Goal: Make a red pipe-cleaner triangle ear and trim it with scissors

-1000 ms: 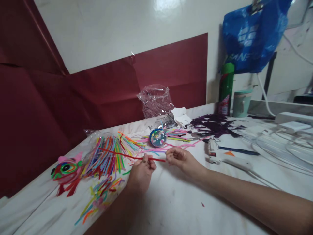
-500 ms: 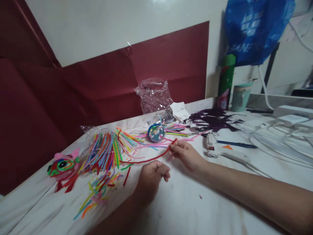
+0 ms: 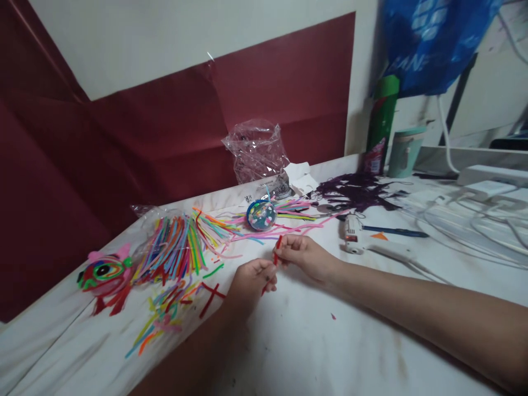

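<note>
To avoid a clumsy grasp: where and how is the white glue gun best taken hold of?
Probably grip the glue gun by its handle, from above, on the near side: the handle stretches right from the body, and a dark-blue stick lies behind.

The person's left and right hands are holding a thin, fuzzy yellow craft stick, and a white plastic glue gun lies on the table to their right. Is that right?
Not quite: the thin, fuzzy craft stick held by the left hand and right hand is red, not yellow, as the head view shows. The white plastic glue gun does lie on the table to their right.
</note>
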{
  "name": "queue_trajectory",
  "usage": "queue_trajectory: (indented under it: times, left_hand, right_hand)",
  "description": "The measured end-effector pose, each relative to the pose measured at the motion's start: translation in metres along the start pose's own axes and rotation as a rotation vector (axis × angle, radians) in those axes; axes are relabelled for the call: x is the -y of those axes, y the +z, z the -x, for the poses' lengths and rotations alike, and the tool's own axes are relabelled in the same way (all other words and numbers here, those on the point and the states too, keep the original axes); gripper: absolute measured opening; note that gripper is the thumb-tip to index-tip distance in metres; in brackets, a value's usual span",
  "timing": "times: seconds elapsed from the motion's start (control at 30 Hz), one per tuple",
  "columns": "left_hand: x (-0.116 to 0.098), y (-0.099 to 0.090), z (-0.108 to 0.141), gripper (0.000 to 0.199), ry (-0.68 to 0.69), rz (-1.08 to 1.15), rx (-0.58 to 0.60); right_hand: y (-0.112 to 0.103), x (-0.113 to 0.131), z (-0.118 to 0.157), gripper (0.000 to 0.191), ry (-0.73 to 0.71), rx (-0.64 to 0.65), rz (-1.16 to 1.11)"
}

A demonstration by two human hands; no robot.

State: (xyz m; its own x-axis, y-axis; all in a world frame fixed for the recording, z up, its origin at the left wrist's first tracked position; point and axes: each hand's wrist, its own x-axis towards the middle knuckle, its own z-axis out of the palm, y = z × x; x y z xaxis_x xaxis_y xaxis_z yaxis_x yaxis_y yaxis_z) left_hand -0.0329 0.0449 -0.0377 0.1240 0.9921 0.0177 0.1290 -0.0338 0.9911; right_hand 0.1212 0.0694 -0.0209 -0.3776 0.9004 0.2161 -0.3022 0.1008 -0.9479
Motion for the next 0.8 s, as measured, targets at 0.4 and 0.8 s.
queue_trajectory:
  times: [0.4, 0.8]
  left_hand:
    - [-0.01, -0.016, 0.0, 0.024, 0.901, -1.308, -0.255]
    - [-0.019, -0.004, 0.003, 0.01, 0.286, -0.436, -0.286]
  right_hand:
    - [-0.012, -0.004, 0.006, 0.018, -0.634, -0.034, 1.273]
    - [-0.008, -0.001, 0.002, 0.019, 0.139, 0.141, 0.588]
